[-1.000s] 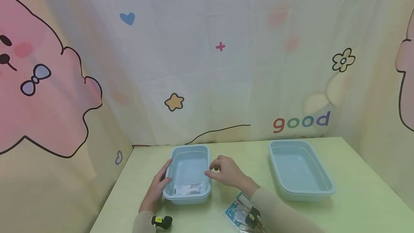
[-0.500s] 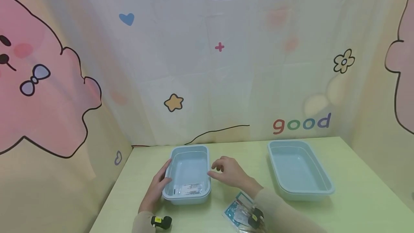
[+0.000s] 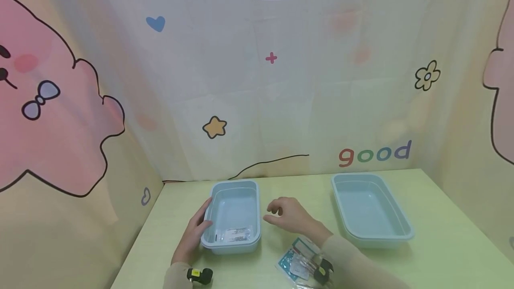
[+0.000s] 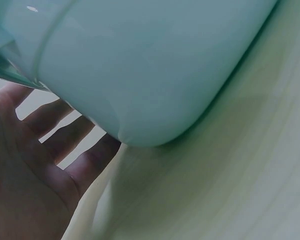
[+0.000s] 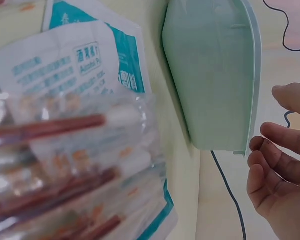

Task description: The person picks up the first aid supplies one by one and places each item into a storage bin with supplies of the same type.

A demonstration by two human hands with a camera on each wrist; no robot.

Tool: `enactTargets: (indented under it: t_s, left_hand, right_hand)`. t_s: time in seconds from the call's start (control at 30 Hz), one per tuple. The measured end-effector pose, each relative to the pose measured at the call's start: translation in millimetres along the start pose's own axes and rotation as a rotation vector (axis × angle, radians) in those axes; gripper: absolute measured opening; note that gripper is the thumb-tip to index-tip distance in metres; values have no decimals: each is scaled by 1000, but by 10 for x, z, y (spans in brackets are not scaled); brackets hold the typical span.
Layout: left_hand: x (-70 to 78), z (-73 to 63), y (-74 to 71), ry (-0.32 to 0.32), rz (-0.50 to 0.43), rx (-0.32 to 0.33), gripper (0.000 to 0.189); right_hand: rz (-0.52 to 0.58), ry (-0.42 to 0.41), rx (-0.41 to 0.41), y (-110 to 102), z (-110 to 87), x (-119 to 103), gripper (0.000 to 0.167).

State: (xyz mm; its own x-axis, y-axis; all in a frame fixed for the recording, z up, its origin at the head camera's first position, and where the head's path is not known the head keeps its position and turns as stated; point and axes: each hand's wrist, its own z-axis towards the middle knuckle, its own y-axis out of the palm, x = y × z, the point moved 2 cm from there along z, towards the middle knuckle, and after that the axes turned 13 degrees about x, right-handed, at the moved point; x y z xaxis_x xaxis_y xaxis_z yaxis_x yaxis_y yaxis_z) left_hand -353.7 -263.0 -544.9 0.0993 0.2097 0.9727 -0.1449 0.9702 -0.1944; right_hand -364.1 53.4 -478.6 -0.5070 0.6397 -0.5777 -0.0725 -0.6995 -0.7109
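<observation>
My left hand (image 3: 192, 235) holds the left side of a light-blue plastic tray (image 3: 257, 208), thumb over the rim. In the left wrist view its fingers (image 4: 70, 135) lie against the tray's outer wall (image 4: 140, 75). A clear packet with printed text (image 3: 237, 234) lies in the tray's near end. My right hand (image 3: 292, 216) hovers just right of that tray, fingers loosely bent and holding nothing. Below the right forearm lie a teal-and-white packet (image 5: 127, 55), a white alcohol pad sachet (image 5: 65, 55) and clear-wrapped swabs with dark red sticks (image 5: 50, 127).
A larger light-blue tray (image 3: 401, 238) stands at the right of the pale yellow-green table (image 3: 449, 235). A cartoon-printed curtain (image 3: 257, 101) hangs behind the table and along both sides. A small black camera (image 3: 200, 275) sits on the left wrist.
My right hand has drawn away to the right from the left tray's rim, and its forearm has shifted right over the packets. My left hand stays on the tray.
</observation>
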Motion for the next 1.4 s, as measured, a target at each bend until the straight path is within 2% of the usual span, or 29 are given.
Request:
enactTargets:
  t_s: [0.2, 0.57, 1.0, 1.4]
  left_hand:
    - [-8, 0, -2, -1, -4, -5, 68]
    - [-34, 6, -8, -4, -5, -8, 68]
    - [-8, -6, -10, 2, 6, -3, 68]
    - [-25, -2, -12, 4, 9, -4, 68]
  right_hand:
    - [-4, -11, -33, -27, -41, 40, 25]
    - [-6, -33, -97, -55, -123, 113, 30]
    - [-11, -80, -99, -97, -223, 220, 33]
    - [27, -19, -162, -110, -298, 275, 35]
